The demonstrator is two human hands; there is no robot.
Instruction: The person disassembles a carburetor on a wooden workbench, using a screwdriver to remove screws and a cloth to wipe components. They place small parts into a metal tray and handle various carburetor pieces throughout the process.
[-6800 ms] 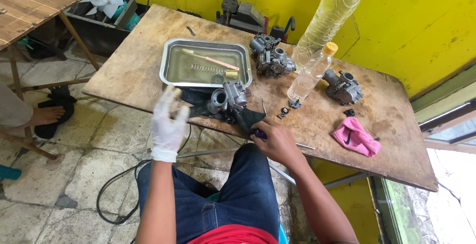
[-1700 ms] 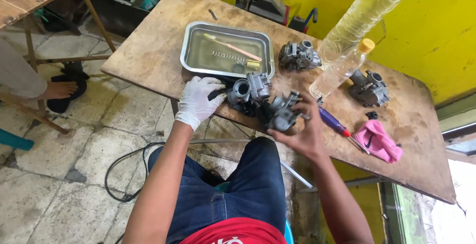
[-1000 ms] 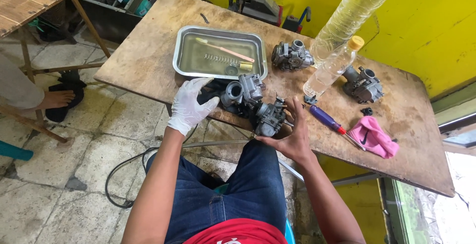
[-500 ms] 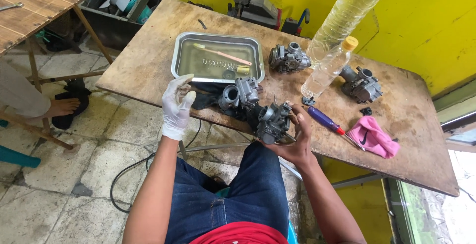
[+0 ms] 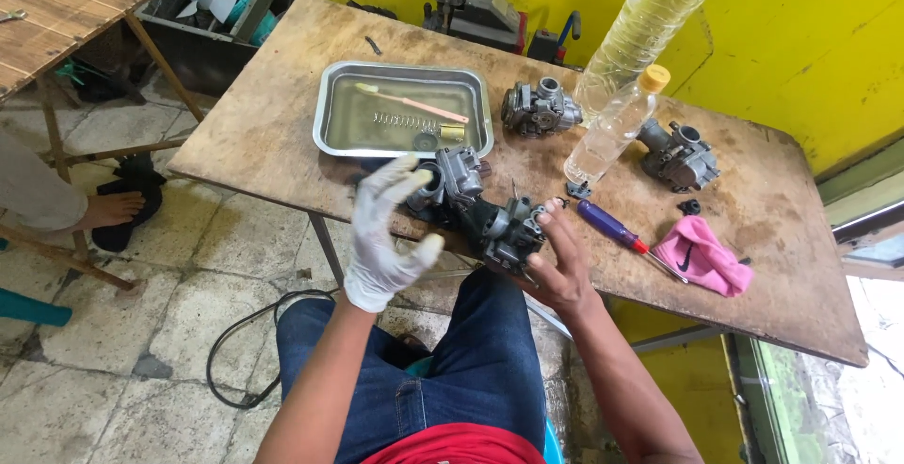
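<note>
A metal tray (image 5: 403, 111) with a toothbrush (image 5: 411, 103) and a spring (image 5: 395, 123) sits behind the work on the wooden table (image 5: 273, 115). A plastic bottle (image 5: 617, 125), two loose engine parts (image 5: 539, 108) and a blue screwdriver (image 5: 612, 227) lie to the right, near a pink cloth (image 5: 704, 255). The dark grey engine part (image 5: 476, 208), lumpy and greasy, rests at the table's near edge. The gloved left hand (image 5: 384, 238) hovers beside it, grip released; the bare right hand (image 5: 557, 261) touches its right end, fingers spread, grip released.

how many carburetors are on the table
4: two joined carburetors at the near edge between the hands, one carburetor beside the tray, another carburetor right of the bottle.
</note>
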